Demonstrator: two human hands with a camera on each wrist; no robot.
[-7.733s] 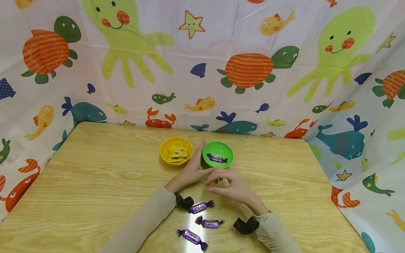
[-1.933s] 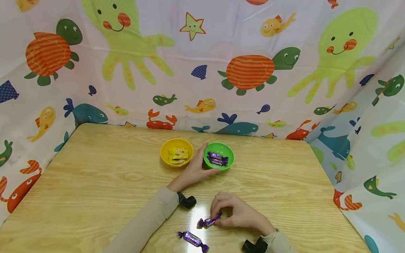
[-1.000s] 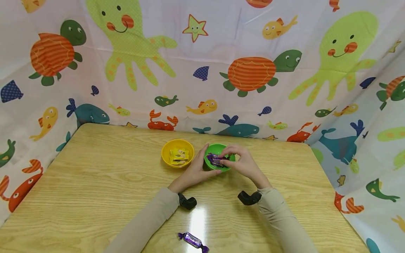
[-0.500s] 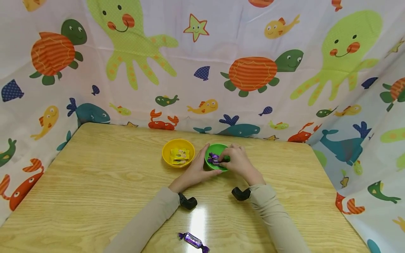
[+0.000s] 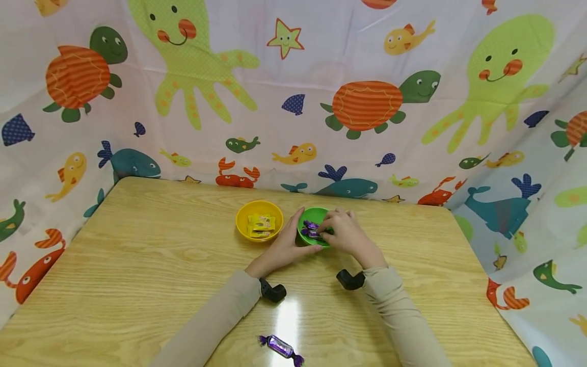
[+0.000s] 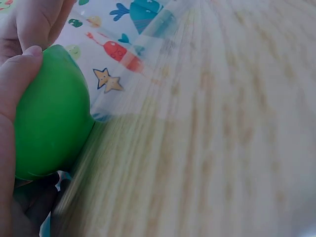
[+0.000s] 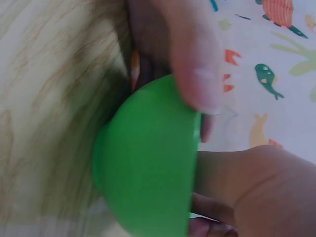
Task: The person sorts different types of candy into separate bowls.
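My left hand (image 5: 286, 250) holds the green bowl (image 6: 54, 113) from its left side, the thumb on the near rim and the fingers around the far side. Inside the bowl lie purple twist-wrapped candies (image 5: 312, 226). My right hand (image 5: 346, 234) reaches over the bowl's right rim, its curled fingertips down among the candies, pinching one that the fingers mostly hide. In the right wrist view the bowl's wall covers the fingertips. One more purple candy (image 5: 281, 347) lies on the table near the front edge of the head view.
Just left of the green bowl stands a yellow bowl (image 5: 241, 230) with several yellow-wrapped sweets (image 5: 261, 224). Both bowls are on a wooden table (image 5: 151, 244). A curtain (image 5: 302, 66) printed with sea animals hangs behind and at the sides.
The right hand picked up a candy from the table and carried it into the green bowl, where its fingers shifted slightly. Fewer candies lie on the table. The left hand stayed at the bowl.
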